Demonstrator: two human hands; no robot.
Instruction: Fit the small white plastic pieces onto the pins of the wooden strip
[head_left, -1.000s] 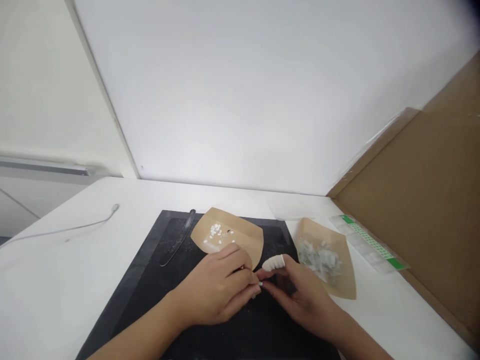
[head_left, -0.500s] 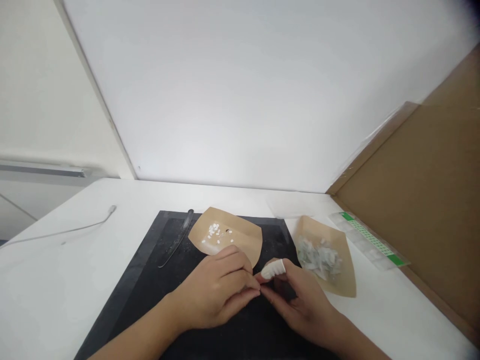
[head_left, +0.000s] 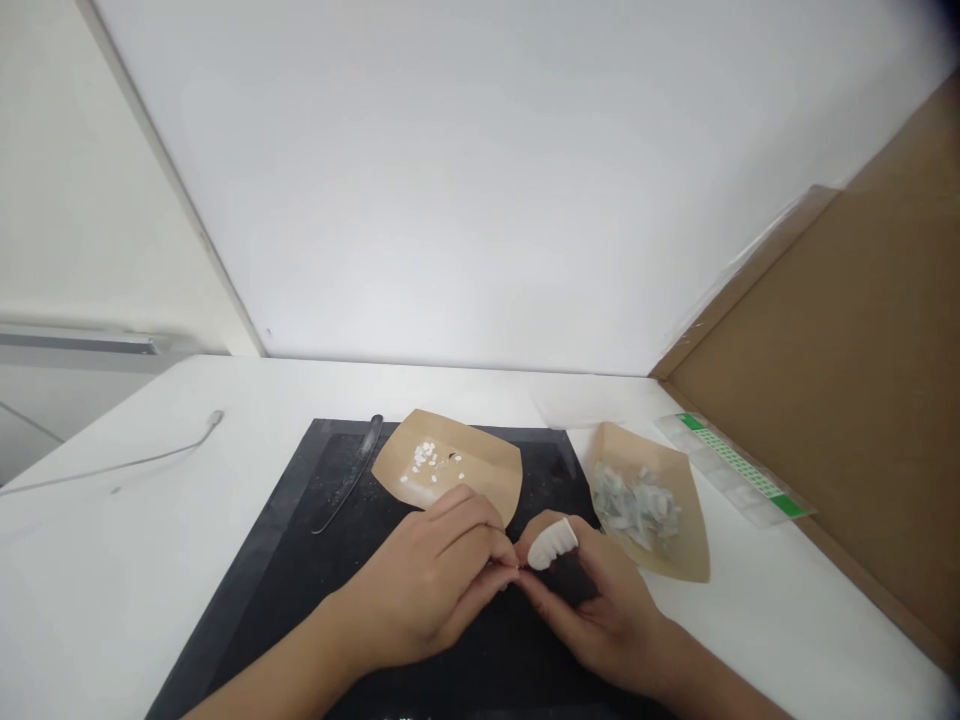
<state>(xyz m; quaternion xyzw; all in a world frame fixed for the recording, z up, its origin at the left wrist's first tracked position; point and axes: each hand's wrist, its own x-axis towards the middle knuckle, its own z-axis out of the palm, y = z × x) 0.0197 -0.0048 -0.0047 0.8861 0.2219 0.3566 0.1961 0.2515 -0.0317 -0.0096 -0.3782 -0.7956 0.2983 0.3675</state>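
My left hand (head_left: pixel 439 575) and my right hand (head_left: pixel 592 595) meet fingertip to fingertip above the black mat (head_left: pixel 285 600). Both are closed in a pinch. A tiny pale speck shows where the fingertips join, too small to name. On my right index finger sits a white finger cot (head_left: pixel 553 543). Just beyond my left hand lies a brown paper tray (head_left: pixel 491 460) holding several small white pieces (head_left: pixel 424 455) and a small dark bit. A second brown paper tray (head_left: pixel 694 560), right of my right hand, holds a heap of crumpled translucent scraps (head_left: pixel 637 505).
A dark, curved, slender tool (head_left: pixel 360 470) lies on the mat's left part. A clear plastic case with green labels (head_left: pixel 739 470) rests beside the cardboard wall (head_left: pixel 840 380). A white cable (head_left: pixel 165 455) crosses the white table (head_left: pixel 210 510) at left.
My fingertips stay together, with the right index finger bent a little more. A pale speck now shows between them. The whole view has shifted slightly.
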